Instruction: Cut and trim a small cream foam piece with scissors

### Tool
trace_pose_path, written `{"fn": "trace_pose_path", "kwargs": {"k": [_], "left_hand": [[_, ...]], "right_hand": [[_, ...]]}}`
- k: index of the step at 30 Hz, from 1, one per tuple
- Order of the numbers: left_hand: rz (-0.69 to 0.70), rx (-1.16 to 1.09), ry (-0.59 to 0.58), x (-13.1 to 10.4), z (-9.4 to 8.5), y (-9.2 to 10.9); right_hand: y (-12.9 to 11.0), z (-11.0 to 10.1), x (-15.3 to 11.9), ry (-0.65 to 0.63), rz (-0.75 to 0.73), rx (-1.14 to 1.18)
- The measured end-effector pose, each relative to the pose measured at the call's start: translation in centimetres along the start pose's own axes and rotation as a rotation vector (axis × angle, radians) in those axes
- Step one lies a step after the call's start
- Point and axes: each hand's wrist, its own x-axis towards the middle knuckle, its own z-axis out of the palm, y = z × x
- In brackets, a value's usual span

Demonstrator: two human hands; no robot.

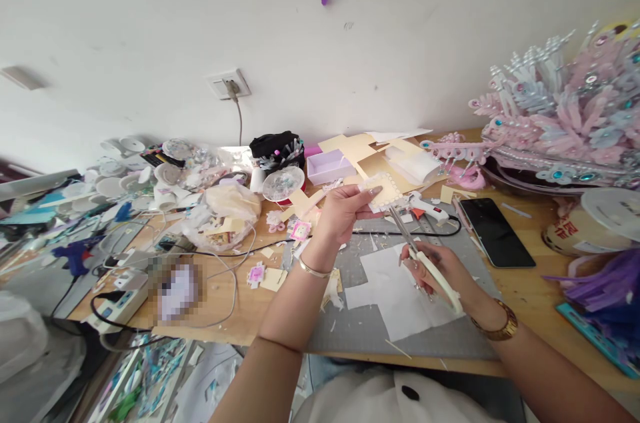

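Note:
My left hand (347, 208) pinches a small cream card piece with a white scalloped border (384, 192), held up above the desk. White-handled scissors (424, 262) are gripped in my right hand (443, 270), with their blades pointing up and left to the lower edge of the card piece. Whether the blades are cutting into it I cannot tell. Below the hands, a white sheet with cut-out corners (380, 296) lies on the grey cutting mat (350, 336). Small pink decorated pieces (301, 230) lie left of the mat's middle, near my left forearm.
A black phone (496, 232) lies at the right, beside a lidded tub (590, 226). Pink beaded ornaments (565, 116) pile up at the back right. A lilac box (327, 168) and cream card sheets (357, 150) stand along the wall. Cables, a power strip (120, 310) and a blue glue gun (75, 255) occupy the left.

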Motion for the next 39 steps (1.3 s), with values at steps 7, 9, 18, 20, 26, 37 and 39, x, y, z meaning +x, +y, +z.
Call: {"fn": "trace_pose_path", "kwargs": {"k": [7, 9, 18, 20, 26, 37, 39], "left_hand": [[-0.008, 0.005, 0.016, -0.1, 0.1, 0.0], [-0.007, 0.006, 0.011, -0.1, 0.1, 0.0], [-0.005, 0.0, 0.013, -0.2, 0.2, 0.0], [-0.003, 0.006, 0.018, -0.2, 0.2, 0.0], [0.003, 0.016, 0.012, -0.3, 0.2, 0.0], [0.028, -0.03, 0.056, 0.1, -0.3, 0.2], [0.019, -0.037, 0.053, 0.2, -0.3, 0.2]], "right_hand": [[-0.8, 0.2, -0.1, 0.02, 0.023, -0.029], [-0.9, 0.2, -0.1, 0.028, 0.02, -0.037], [-0.3, 0.0, -0.1, 0.029, -0.011, -0.056], [-0.2, 0.0, -0.1, 0.03, -0.017, -0.054], [0.0, 0.0, 0.0, 0.038, 0.013, -0.009], [1.4, -0.4, 0.6, 0.022, 0.027, 0.028], [1.6, -0.5, 0.6, 0.018, 0.011, 0.0]]}}
